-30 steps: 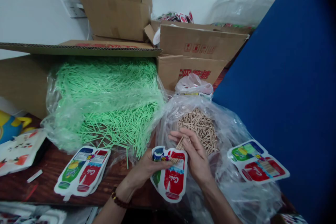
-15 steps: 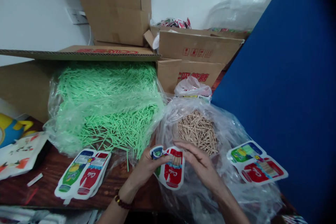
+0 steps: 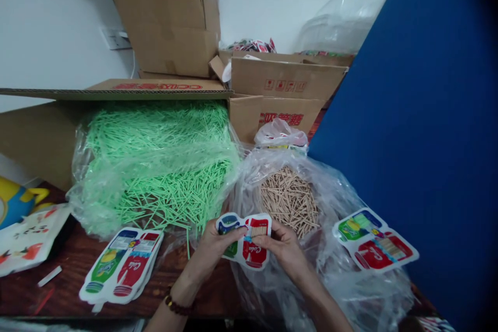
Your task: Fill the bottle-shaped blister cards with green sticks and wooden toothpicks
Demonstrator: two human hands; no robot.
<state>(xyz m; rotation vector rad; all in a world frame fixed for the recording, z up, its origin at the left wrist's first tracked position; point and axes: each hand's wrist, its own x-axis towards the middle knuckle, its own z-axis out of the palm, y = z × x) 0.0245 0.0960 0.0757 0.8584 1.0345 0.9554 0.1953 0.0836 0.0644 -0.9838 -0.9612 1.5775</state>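
A candy packet (image 3: 256, 255) shaped like two joined bottles, one green and one red with "Cola" on it, is held upright between my hands. My left hand (image 3: 212, 244) grips its green side, thumb across the front and fingers behind. At the red side, my right hand (image 3: 282, 244) closes on the edge, its thumb over a row of brown sticks showing in the packet's window. Just beyond lie loose brown candy sticks (image 3: 290, 199) in a see-through plastic bag (image 3: 330, 181). Light green candy sticks (image 3: 175, 187) fill another bag left of that.
A stack of similar packets (image 3: 120, 267) lies at the left on the dark wooden table (image 3: 198, 293). Another packet (image 3: 375, 241) with brown sticks rests on the plastic at right. Cardboard boxes (image 3: 163, 21) stand behind; a blue panel (image 3: 404, 114) borders the right.
My right thumb has come down onto the front of the packet, over the brown sticks. The packet has tilted slightly, and the whole view has shifted a little.
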